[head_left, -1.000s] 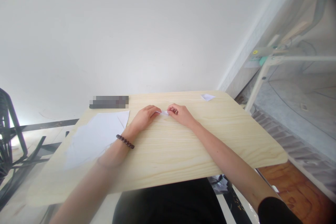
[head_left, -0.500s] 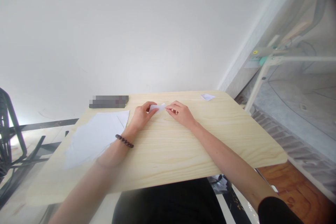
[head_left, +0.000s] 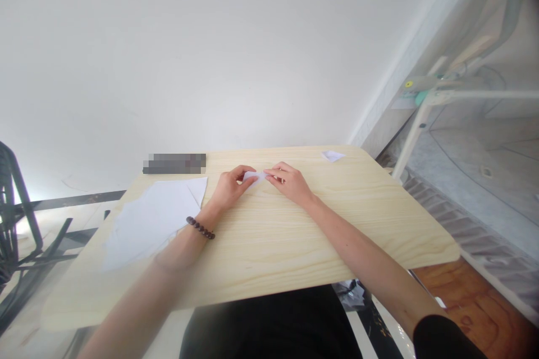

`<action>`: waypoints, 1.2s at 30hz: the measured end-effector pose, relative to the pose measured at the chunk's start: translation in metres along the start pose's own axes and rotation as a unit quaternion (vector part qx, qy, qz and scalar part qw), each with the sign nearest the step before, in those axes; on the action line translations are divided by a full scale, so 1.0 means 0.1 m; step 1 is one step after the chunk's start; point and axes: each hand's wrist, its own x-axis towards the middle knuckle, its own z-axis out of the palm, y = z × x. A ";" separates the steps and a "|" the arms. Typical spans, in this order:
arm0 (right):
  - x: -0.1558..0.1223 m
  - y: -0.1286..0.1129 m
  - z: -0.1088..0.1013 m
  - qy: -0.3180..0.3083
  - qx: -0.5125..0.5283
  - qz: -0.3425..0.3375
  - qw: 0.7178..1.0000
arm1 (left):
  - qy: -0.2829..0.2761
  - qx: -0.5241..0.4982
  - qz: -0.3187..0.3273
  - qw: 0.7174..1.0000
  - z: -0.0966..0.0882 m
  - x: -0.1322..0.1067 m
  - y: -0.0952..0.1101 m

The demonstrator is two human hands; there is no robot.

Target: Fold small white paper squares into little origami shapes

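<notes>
Both hands [head_left: 231, 186] [head_left: 289, 182] pinch small folded paper [head_left: 255, 176]; wooden table [head_left: 273, 235]

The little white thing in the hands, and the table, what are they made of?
The little white piece, pinched between the left hand and the right hand, looks like thin matte paper: flat, white, seemingly creased. The table looks like pale wood or a wood-look laminate: fine grain lines, smooth, faint sheen.

paper piece [head_left: 255, 176]; small, white, folded; pinched at both ends above table
</notes>
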 end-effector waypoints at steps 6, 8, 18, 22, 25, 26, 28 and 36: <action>0.00 -0.03 -0.01 -0.004 0.020 -0.001 1.000 | -0.009 0.048 0.037 0.998 -0.02 -0.01 0.04; 0.00 -0.03 -0.01 -0.002 0.028 -0.004 1.000 | -0.017 0.065 0.059 0.996 -0.02 -0.01 0.04; 0.03 0.06 0.03 0.042 0.098 0.038 0.994 | -0.026 0.106 0.118 0.987 0.00 0.03 -0.04; 0.02 0.09 0.03 0.037 0.136 0.079 0.987 | -0.014 0.118 0.114 0.986 0.00 0.03 -0.06; 0.02 0.09 0.02 0.024 0.141 0.085 0.986 | -0.008 0.122 0.118 0.985 0.00 0.04 -0.06; 0.02 0.08 0.02 0.025 0.145 0.077 0.986 | -0.006 0.123 0.119 0.985 0.00 0.03 -0.06; 0.02 0.06 0.01 0.029 0.153 0.054 0.986 | -0.002 0.123 0.116 0.986 0.00 0.03 -0.07; 0.02 0.01 0.03 0.020 0.137 0.037 0.990 | -0.011 0.152 0.102 0.983 0.02 0.04 -0.10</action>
